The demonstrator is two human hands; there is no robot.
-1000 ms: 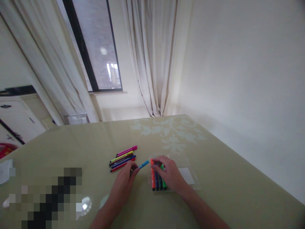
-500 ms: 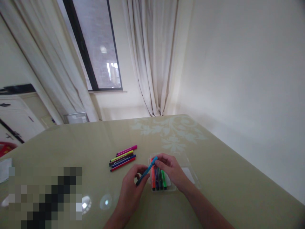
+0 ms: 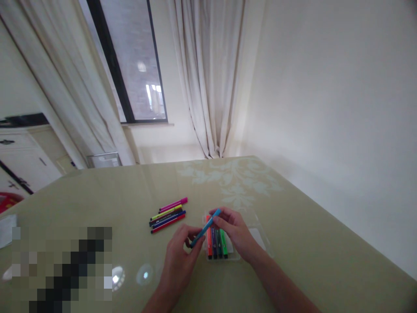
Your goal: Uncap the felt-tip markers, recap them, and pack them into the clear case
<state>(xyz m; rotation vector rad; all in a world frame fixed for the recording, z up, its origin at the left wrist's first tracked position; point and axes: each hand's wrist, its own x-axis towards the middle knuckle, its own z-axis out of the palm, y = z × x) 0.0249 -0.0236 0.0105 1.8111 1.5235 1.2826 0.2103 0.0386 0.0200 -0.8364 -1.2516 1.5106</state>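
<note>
You are grasping 1 blue marker (image 3: pixel 206 228) with the fingers of your left hand (image 3: pixel 184 248) and right hand (image 3: pixel 232 225), above the transparent case's (image 3: pixel 235 257) 9 o'clock side, well inside the table's (image 3: pixel 309 252) edges at 12 and 3 o'clock. 4 cased markers (image 3: pixel 214 244) are lying below; at least 5 loose markers (image 3: pixel 167 216) are lying at 10 o'clock.

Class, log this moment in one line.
left hand: holds blue marker; right hand: holds its far end; clear case: markers inside; table: loose markers

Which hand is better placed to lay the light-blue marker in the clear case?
Probably the right hand: it pinches the far end of the slim light-blue marker and appears over the clear plastic case. The left hand holds the near end, mostly left of the case.
</note>
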